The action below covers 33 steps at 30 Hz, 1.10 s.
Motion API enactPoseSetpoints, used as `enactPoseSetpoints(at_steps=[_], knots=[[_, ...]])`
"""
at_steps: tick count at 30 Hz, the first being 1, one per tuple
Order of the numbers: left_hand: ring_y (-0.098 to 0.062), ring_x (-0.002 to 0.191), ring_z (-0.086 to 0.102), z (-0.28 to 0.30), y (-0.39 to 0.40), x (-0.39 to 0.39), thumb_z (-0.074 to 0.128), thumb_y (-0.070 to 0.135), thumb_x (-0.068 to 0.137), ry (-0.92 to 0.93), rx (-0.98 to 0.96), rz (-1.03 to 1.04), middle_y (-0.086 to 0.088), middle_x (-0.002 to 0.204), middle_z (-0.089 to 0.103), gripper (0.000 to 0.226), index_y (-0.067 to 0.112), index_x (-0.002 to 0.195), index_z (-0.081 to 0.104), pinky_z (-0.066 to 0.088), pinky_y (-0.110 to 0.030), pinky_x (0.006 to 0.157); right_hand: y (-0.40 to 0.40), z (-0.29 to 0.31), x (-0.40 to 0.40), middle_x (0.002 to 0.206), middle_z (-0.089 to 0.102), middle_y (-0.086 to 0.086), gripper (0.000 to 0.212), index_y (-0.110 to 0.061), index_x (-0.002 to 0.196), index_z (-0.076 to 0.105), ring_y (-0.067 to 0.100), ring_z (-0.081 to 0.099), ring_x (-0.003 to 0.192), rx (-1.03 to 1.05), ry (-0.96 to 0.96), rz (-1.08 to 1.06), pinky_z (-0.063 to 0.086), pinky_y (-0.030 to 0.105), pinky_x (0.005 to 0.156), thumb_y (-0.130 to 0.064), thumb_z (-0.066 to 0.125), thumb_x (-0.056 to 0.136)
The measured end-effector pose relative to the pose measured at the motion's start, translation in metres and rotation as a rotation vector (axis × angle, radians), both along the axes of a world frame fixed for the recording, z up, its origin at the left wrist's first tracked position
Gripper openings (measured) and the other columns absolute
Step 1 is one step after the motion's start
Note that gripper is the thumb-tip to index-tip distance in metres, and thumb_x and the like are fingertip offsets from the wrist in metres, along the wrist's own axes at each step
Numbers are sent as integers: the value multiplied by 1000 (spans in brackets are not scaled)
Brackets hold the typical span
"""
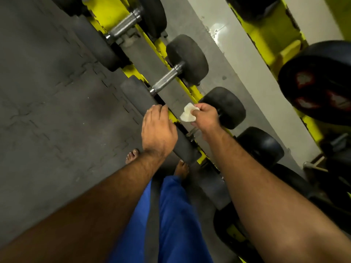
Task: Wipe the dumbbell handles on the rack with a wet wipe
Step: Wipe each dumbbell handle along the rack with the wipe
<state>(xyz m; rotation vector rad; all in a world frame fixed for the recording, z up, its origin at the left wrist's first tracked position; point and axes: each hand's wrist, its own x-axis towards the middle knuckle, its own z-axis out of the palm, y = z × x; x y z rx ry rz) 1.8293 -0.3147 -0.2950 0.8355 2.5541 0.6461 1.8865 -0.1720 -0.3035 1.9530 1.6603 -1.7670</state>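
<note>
Wet wipe (188, 115): white, crumpled, pinched in the right hand (206, 118). Fingers curled tight round it, most of the wipe sticking out past the fingertips on the side toward the left hand. It sits above the gap between the two black end weights of one dumbbell; can't tell if it touches metal, since that dumbbell's handle is hidden under the right hand and wrist.

Left hand (158, 130): palm down, fingers fairly straight and close together, lying on the near end weight (182, 143) of that same dumbbell. Fingertips reach the weight's far edge. Holds nothing. The far end weight (227, 107) sits just beyond the right knuckles.

Next dumbbell past the fingertips: bare knurled steel handle (166, 79) fully visible between its two black ends, untouched, well clear of the wipe. A further handle (125, 25) lies beyond that one, also exposed.

All dumbbells sit crosswise on the yellow rack rails (192, 92), paint chipped in places. More black weights continue along the rack behind the right forearm.

Off to the right of the right hand: an upper yellow tier with a large black round weight (319, 82) showing red markings.

Left of the left hand: dark interlocking rubber floor mat (47, 101). Below the wrists: blue trousers (171, 215) and bare feet (132, 155) on the mat.
</note>
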Motion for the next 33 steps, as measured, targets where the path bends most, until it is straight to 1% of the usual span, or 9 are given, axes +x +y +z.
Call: enactPoseSetpoints(at_steps=[4, 7, 10, 18, 20, 23, 25, 29, 33], knots=[[-32, 117, 54, -10, 11, 30, 54, 20, 89, -82, -20, 20, -16, 122, 60, 39, 2, 123, 59, 45, -43, 103, 18, -6, 29, 85, 64, 2, 20, -22, 78, 61, 21, 60, 81, 183, -121, 370, 50, 30, 69, -4, 59, 86], [-31, 112, 56, -23, 22, 51, 51, 26, 93, -139, -26, 81, -14, 119, 61, 36, 3, 120, 60, 48, -44, 96, 29, -10, 50, 96, 68, 0, 20, -19, 93, 68, 19, 62, 89, 309, -88, 606, 48, 22, 71, -4, 58, 86], [-30, 110, 56, -36, 27, 64, 47, 31, 96, -184, -51, 162, -13, 117, 62, 37, 4, 117, 60, 49, -44, 93, 31, -17, 57, 101, 74, 5, 23, -17, 101, 74, 26, 68, 94, 472, -4, 738, 55, 34, 83, -6, 60, 86], [-29, 95, 59, -54, 26, 77, 37, 31, 96, -84, -7, 251, -11, 102, 64, 37, 5, 104, 63, 49, -43, 87, 24, -37, 72, 78, 69, 12, 36, -11, 81, 73, 36, 65, 76, 730, 13, 1325, 52, 42, 69, -21, 39, 78], [-30, 95, 60, -57, 26, 78, 40, 28, 96, -72, 19, 264, -12, 102, 65, 34, 4, 104, 64, 49, -43, 87, 22, -44, 84, 75, 67, 10, 30, -11, 78, 70, 34, 64, 76, 791, 49, 1433, 49, 40, 73, -19, 41, 76], [-32, 94, 60, -58, 26, 78, 40, 27, 95, -57, 39, 281, -14, 102, 65, 35, 3, 104, 65, 49, -42, 86, 22, -54, 96, 104, 71, 10, 41, -9, 107, 71, 30, 64, 106, 814, 51, 1538, 42, 41, 103, -19, 43, 79], [-31, 93, 60, -57, 26, 79, 41, 27, 94, -48, 41, 273, -13, 100, 65, 35, 3, 103, 65, 49, -41, 85, 20, -54, 103, 122, 67, 11, 49, -7, 124, 65, 29, 58, 123, 803, 19, 1611, 35, 43, 113, -22, 39, 86], [-27, 91, 60, -56, 26, 80, 41, 26, 95, -48, 37, 264, -11, 99, 64, 33, 4, 103, 64, 49, -41, 83, 35, -51, 110, 134, 62, 12, 48, -6, 133, 60, 28, 53, 131, 865, 67, 1730, 34, 44, 116, -16, 37, 92], [-25, 90, 59, -56, 25, 80, 40, 27, 95, -55, 38, 260, -9, 98, 63, 34, 5, 103, 64, 49, -40, 83, 57, -55, 101, 121, 68, 16, 41, -3, 121, 68, 32, 62, 118, 960, 19, 1546, 43, 47, 109, -2, 55, 83]])
